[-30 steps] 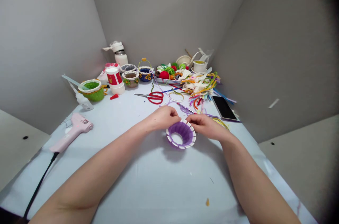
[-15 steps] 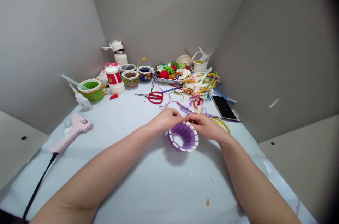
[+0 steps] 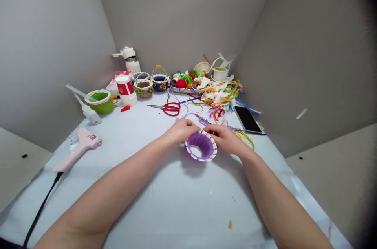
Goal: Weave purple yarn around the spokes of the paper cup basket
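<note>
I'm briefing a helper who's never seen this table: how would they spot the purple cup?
On the pale table, look near the middle, between the left hand and right hand. There is the purple cup, mouth toward the camera. Unlike the pots further back, it has purple walls and a notched white rim.

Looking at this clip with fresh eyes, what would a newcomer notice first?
Probably the purple cup with its notched white rim, at the fingertips of the left hand and right hand, mid-table. Next come the red-handled scissors, lying open beyond the hands, and the colorful heap of strands at the back right. The pink glue gun stands out at left.
</note>
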Available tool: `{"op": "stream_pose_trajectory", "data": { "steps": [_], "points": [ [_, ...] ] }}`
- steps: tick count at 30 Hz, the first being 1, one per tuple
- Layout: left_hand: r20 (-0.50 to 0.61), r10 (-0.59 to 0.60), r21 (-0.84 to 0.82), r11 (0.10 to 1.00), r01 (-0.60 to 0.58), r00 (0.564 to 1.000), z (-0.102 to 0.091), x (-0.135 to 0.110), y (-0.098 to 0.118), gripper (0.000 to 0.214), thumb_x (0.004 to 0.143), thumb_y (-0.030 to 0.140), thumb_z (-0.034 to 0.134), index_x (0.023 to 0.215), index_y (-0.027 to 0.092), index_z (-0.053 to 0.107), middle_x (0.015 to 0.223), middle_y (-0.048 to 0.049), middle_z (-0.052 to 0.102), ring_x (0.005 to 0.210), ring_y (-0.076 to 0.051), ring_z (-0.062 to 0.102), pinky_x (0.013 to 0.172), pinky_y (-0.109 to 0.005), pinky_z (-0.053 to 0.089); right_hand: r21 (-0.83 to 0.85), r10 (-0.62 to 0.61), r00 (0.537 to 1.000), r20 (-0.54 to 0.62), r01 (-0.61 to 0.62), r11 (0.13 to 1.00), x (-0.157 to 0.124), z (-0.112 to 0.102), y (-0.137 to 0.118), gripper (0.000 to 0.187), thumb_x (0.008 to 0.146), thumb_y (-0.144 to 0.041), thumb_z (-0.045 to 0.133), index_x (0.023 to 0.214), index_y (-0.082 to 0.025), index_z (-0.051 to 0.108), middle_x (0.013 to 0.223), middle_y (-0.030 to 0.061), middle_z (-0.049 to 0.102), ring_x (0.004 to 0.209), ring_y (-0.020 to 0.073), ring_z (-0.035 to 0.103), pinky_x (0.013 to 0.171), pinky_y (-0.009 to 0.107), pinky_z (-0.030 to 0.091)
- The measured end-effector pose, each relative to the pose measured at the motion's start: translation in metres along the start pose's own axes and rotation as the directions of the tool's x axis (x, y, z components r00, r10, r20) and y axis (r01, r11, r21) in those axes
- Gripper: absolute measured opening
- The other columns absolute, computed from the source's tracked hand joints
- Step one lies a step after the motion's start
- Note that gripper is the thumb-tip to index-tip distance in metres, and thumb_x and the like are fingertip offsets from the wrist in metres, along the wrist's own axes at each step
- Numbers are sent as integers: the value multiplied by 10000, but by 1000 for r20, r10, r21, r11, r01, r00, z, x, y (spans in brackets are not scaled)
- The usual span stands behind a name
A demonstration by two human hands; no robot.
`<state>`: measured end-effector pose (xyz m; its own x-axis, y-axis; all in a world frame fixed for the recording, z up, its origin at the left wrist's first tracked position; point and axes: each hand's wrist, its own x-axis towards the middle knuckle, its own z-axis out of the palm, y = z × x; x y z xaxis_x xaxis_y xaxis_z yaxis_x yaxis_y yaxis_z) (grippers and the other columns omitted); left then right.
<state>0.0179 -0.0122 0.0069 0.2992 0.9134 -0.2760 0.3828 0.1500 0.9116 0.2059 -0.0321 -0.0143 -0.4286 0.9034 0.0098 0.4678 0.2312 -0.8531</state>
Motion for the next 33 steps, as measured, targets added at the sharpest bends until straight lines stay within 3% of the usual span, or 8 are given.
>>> {"op": "stream_pose_trajectory", "data": {
  "steps": [6, 11, 15, 20, 27, 33],
  "points": [
    [27, 12, 134, 991, -16, 1000, -10, 2, 0, 200, 697, 336, 574, 746, 157, 648, 598, 19, 542, 520, -88, 436, 456, -193, 308, -3, 43, 999, -25, -43, 999, -1, -11, 3, 252, 844, -387, 553, 904, -172, 671, 830, 33, 657, 702, 148, 572, 588, 237, 463],
    [94, 122, 69, 989, -129, 988, -9, 6, -2, 268, 706, 219, 480, 851, 174, 700, 744, 6, 642, 598, -93, 505, 515, -187, 367, -5, 45, 999, -24, -45, 999, -1, -10, 1, 249, 846, -377, 547, 895, -166, 669, 797, 29, 650, 647, 133, 554, 555, 229, 439],
    [95, 200, 57, 977, -206, 975, -5, 5, -2, 248, 744, 293, 512, 816, 157, 707, 805, -12, 673, 690, -108, 557, 585, -191, 413, -23, 43, 999, -15, -43, 999, -2, -7, -2, 242, 853, -368, 530, 866, -164, 660, 742, 15, 621, 578, 108, 501, 499, 210, 392],
    [79, 234, 75, 968, -240, 969, 0, 4, -5, 250, 687, 368, 626, 766, 134, 666, 741, -20, 652, 664, -115, 561, 577, -204, 421, -48, 24, 1000, -6, -24, 999, -3, -9, -1, 248, 859, -378, 525, 854, -167, 655, 722, 8, 604, 589, 112, 491, 517, 219, 379],
    [71, 218, 128, 966, -225, 973, 1, 8, -11, 306, 712, 438, 597, 717, 136, 647, 673, -2, 611, 610, -109, 512, 536, -215, 374, -27, -18, 995, -101, 15, 1000, -4, -17, 2, 282, 855, -440, 556, 794, -169, 605, 679, -3, 521, 617, 122, 443, 548, 236, 352],
    [65, 200, 171, 963, -209, 978, 0, 4, -7, 308, 719, 438, 589, 675, 136, 631, 609, 13, 557, 574, -102, 464, 518, -219, 340, -82, -101, 992, -79, 94, 992, -8, -16, -6, 250, 873, -406, 546, 830, -172, 623, 735, 17, 562, 661, 136, 473, 590, 248, 378]
  ]
}}
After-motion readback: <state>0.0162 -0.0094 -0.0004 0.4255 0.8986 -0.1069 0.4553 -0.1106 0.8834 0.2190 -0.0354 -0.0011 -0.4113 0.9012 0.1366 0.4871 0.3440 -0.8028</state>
